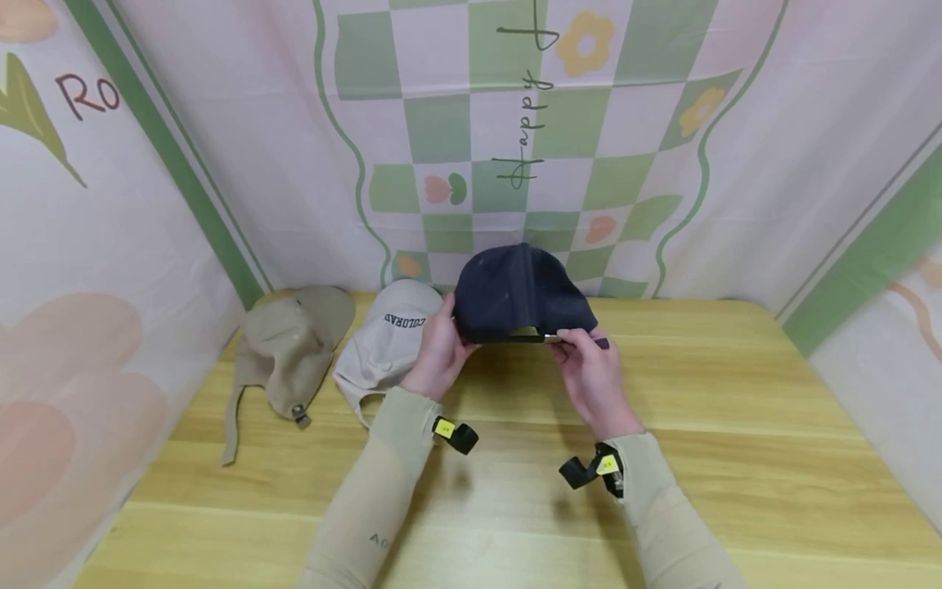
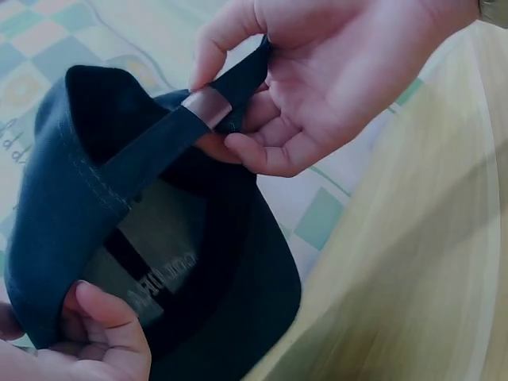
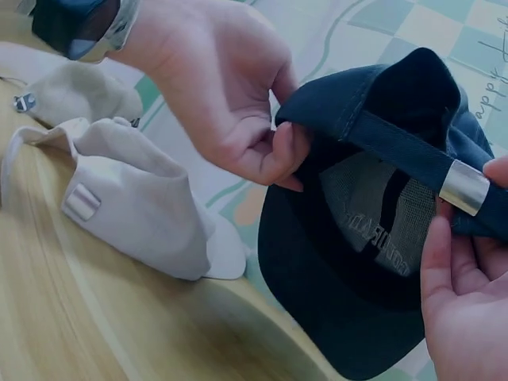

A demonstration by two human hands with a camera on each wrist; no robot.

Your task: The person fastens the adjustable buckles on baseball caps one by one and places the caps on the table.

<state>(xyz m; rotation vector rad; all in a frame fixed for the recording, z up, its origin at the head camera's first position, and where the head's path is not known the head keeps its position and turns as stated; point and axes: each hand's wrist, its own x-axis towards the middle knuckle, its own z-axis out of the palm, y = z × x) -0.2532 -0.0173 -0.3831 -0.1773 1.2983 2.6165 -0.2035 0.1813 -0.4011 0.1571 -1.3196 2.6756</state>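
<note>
A dark navy baseball cap (image 1: 493, 294) is held up above the table, its back and strap opening facing me. My left hand (image 1: 438, 348) grips the cap's left lower edge, fingers curled over the rim in the left wrist view. At the other side my right hand (image 1: 592, 372) pinches the back strap beside its metal buckle (image 2: 208, 106). The strap (image 3: 405, 155) runs through the buckle across the rear opening. Inside the cap, mesh lining and reversed lettering show in the right wrist view. The brim (image 3: 333, 286) points away from me.
Left of my hands lies a light grey cap (image 1: 390, 327) with dark lettering. Further left a tan cap (image 1: 283, 343) rests with its strap hanging loose. Both sit on the wooden table (image 1: 736, 458). A patterned cloth (image 1: 434, 131) hangs behind the table's far edge.
</note>
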